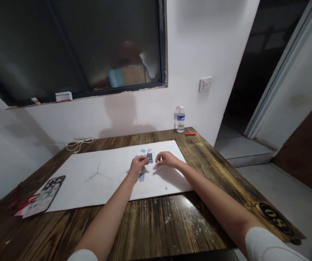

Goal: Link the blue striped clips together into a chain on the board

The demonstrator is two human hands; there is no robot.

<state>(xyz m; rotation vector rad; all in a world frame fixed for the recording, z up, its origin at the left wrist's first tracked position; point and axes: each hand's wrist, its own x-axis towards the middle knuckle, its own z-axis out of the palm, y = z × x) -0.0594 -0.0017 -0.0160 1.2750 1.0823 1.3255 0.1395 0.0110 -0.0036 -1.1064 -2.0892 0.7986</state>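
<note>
The left hand point(139, 164) has its fingers closed in a pinch on a small dark and blue ladder-patterned rectangular piece point(150, 158), held over the right part of a large white rectangular board point(115, 185). The piece's long axis runs roughly away from the person, its far end tilted slightly left; whether it is a single piece or a stack I cannot tell. The right hand point(169, 159) is just beside it, fingers curled and partly open, gripping nothing visible.

Small blue-edged rectangular pieces point(142, 177) lie around the left hand. The nearest has its long axis pointing away from the person; others beyond lie at differing angles.

On the brown wood-grain worktop point(156, 228), a black oval plate point(275, 219) at the right edge shows the numerals 0 and 8. The clear plastic bottle point(180, 125) at the far edge bears a blue label with red, its wording too small to read.
</note>
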